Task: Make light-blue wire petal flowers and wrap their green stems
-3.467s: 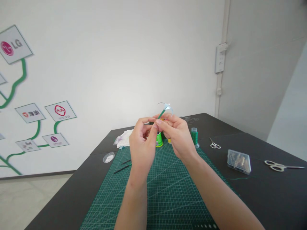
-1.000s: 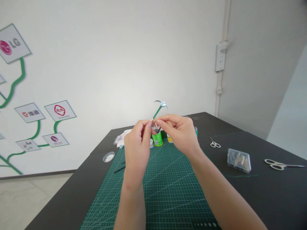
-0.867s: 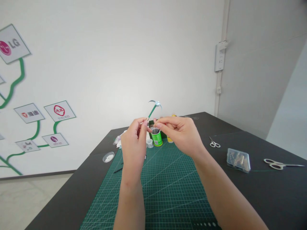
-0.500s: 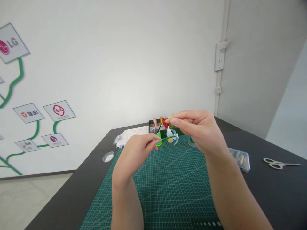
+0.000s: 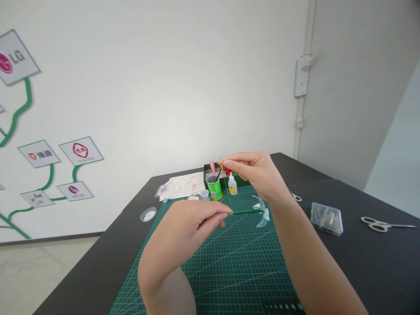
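Observation:
In the head view my left hand [image 5: 197,223] pinches the end of a thin green flower stem [image 5: 247,211], which lies nearly level and points right. At its far end is a pale blue-white artificial flower [image 5: 263,212] with curved, translucent petals. My right hand [image 5: 251,168] is higher up and farther right, thumb and fingertips pressed together. Whatever is in that pinch, perhaps something very fine, is too small to make out. Below both hands spreads a green cutting mat [image 5: 236,262].
Behind the hands stand a green can [image 5: 214,189] with tools in it, a small glue bottle [image 5: 232,184] and a dark box [image 5: 243,181] of spools. White paper [image 5: 183,186] and a small dish [image 5: 148,214] lie left. To the right are a clear case [image 5: 326,218] and scissors [image 5: 382,224].
My left hand has come lower and nearer, carrying the flower down and to the right. My right hand has shifted left, still pinched. The green can now shows fully.

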`<state>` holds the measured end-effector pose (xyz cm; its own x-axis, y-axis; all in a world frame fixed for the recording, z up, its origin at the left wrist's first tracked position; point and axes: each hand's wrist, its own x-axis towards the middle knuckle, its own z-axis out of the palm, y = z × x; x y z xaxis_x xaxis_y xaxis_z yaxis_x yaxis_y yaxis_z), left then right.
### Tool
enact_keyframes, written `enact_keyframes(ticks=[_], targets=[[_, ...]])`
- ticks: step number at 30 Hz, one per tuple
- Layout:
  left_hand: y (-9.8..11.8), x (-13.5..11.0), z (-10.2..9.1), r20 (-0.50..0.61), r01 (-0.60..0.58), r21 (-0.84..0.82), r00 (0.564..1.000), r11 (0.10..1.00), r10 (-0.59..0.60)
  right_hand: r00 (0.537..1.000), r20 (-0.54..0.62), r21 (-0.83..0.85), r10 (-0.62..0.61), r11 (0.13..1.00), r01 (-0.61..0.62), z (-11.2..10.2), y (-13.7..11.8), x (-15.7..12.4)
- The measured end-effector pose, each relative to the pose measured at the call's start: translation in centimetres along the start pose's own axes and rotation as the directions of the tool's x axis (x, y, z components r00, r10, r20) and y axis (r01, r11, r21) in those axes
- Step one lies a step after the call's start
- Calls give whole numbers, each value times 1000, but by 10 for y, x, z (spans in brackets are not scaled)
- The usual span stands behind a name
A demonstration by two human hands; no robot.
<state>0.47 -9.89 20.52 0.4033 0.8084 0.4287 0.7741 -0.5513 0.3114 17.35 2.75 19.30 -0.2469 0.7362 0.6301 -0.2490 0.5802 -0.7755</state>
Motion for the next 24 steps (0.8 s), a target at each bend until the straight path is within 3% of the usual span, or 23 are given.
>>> enact_keyframes(ticks=[6, 10, 13, 17, 19, 22, 24], targets=[[1, -8, -3, -236, -31, 36, 971, 999, 38, 1000, 13, -65, 26, 998, -25, 1, 7, 4], [-1, -8, -3, -366, -9, 38, 930, 999, 23, 990, 128, -160, 55, 986, -35, -1, 13, 4], [-2, -5, -2, -530, 34, 9, 848, 999, -24, 970, 238, -249, 52, 968, 9, -1, 14, 4], [-10, 7, 3, -738, 128, -104, 654, 986, -163, 934, 344, -332, 94, 943, 27, -3, 6, 1], [-18, 15, 6, -781, 133, -172, 585, 976, -217, 913, 393, -325, 110, 945, 26, -5, 0, -2], [-30, 28, 10, -798, 95, -263, 538, 960, -272, 906, 417, -272, 72, 961, 49, -10, -6, -5], [-38, 34, 12, -793, 47, -333, 526, 942, -307, 937, 348, -209, 15, 976, 62, -13, -8, -7]])
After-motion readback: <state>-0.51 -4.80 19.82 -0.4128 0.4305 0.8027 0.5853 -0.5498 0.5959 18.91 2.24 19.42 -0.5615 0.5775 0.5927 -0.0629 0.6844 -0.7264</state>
